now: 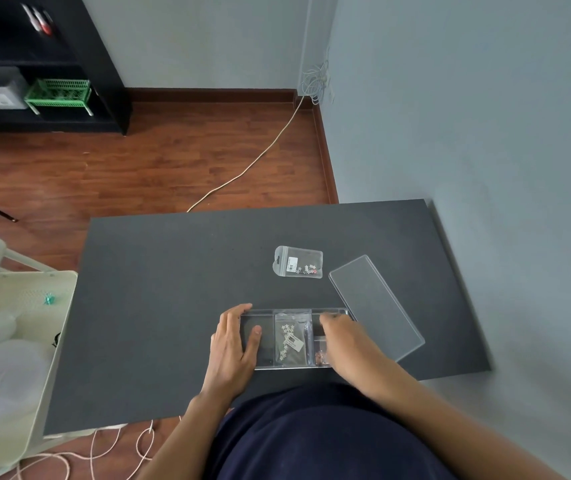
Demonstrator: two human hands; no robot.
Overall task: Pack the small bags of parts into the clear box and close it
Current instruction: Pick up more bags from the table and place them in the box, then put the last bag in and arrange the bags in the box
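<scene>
While left hand (234, 344) braces the clear box (292, 339) at its left end, fingers wrapped over the wall w/ thumb inside, right hand (341, 336) reaches into the right compartments; can't tell if it's gripping anything. One bag (291, 337) sits in the middle section, another bag (298, 262) lies loose on the table (159, 306) beyond, lid (376, 303) off to the right. Best to press each bag flat below the rim so the lid seats w/o snagging

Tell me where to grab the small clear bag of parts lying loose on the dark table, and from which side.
Probably pinch the small clear bag of parts at its left header strip with the hang hole, coming from above. It lies flat on the dark table, and the beads sit bunched toward the right end, leaving the header thin and empty.
</scene>
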